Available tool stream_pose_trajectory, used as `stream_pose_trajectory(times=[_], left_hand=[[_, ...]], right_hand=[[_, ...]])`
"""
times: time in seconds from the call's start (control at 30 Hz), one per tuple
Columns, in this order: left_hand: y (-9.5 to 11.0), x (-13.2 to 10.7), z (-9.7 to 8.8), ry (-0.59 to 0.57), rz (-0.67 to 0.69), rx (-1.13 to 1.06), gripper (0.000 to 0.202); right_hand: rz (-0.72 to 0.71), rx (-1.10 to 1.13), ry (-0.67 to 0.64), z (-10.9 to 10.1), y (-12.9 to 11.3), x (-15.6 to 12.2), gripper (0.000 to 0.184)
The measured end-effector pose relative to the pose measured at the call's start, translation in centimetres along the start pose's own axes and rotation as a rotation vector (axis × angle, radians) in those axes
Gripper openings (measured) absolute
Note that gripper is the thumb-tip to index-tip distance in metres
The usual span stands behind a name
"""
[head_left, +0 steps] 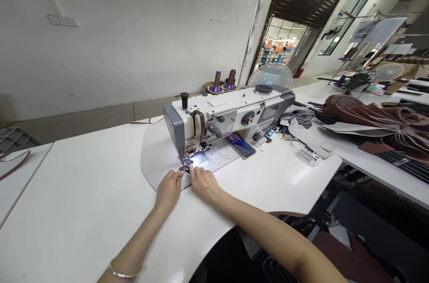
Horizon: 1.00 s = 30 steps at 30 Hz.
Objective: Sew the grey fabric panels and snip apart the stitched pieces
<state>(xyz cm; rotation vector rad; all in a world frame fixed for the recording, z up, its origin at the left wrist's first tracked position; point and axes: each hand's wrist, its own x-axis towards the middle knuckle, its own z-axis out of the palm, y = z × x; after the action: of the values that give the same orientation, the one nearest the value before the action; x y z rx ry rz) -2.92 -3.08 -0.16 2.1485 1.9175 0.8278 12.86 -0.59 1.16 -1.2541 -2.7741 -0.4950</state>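
A white industrial sewing machine [228, 115] stands on a white table [83, 211], its lamp lighting the presser foot [187, 160]. My left hand [169, 189] and my right hand [203, 183] meet just in front of the foot. Their fingertips pinch a small brown strip [182, 168], which appears to lie on a pale curved sheet [157, 158]. That sheet spreads left of the needle area and runs under the foot. The strip's far end is hidden by the foot and my fingers.
A phone [240, 144] lies on the machine bed. Thread cones [217, 82] and a fan [270, 75] stand behind the machine. Brown leather pieces [378, 118] and pale patterns cover a right-hand table. A white device [307, 156] sits by the table's edge.
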Motion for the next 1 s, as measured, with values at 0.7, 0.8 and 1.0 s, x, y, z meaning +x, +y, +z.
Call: stream_pose_trajectory(times=[0.7,0.8,1.0], left_hand=[[1.5,0.1,-0.4,-0.087,-0.158,-0.030,0.025],[1.5,0.1,-0.4,-0.077,-0.151,-0.030,0.025],[1.0,0.0,-0.2,-0.027,-0.121,-0.043,0.026]], right_hand=[[0.051,0.043,-0.047,0.1,-0.5,-0.4,0.045],[0.054,0.076,-0.053,0.2,-0.4,-0.4,0.045],[0.090,0.123,-0.103,0.2,0.2,-0.4,0.046]])
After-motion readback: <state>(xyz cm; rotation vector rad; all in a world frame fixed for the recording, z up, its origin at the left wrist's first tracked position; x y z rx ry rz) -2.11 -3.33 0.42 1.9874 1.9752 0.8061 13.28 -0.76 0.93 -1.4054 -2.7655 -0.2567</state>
